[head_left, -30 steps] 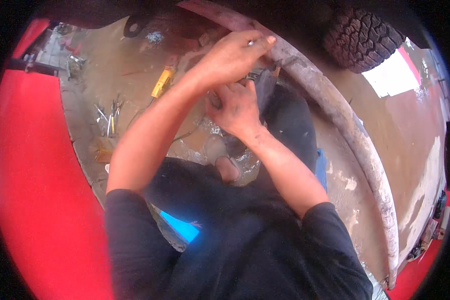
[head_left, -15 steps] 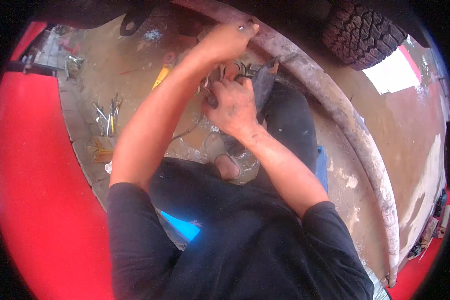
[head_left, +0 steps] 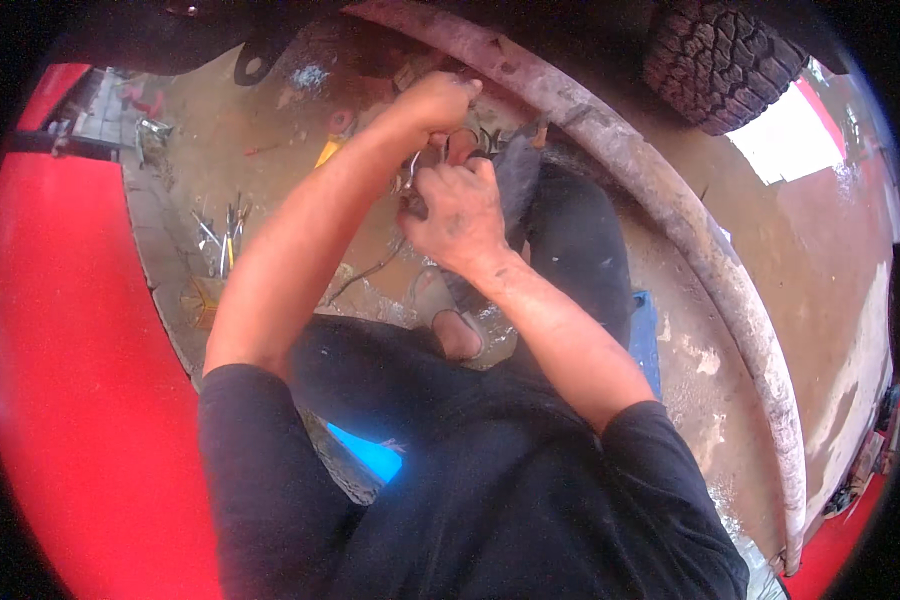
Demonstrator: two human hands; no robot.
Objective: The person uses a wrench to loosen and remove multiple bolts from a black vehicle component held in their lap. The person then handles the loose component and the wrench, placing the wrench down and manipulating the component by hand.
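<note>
My left hand is closed in a fist, high in the view and just under the curved bar. What its fingers hold, if anything, is hidden. Below and slightly right of it, my right hand curls round a dark, rounded piece that mostly disappears behind the fingers. A shiny bit of metal shows at that hand's left edge. Reddish-brown and dark metal parts sit between the two hands. Just right of my right hand lies a dark grey, elongated piece, its kind unclear.
The large, weathered bar sweeps round my right side. A knobbly tyre stands beyond it. Several hand tools and a yellow object lie on the wet floor. A red panel borders the left.
My left hand has come down and left, away from the curved bar and closer to my right hand. The right hand has shifted only slightly left, still closed.
</note>
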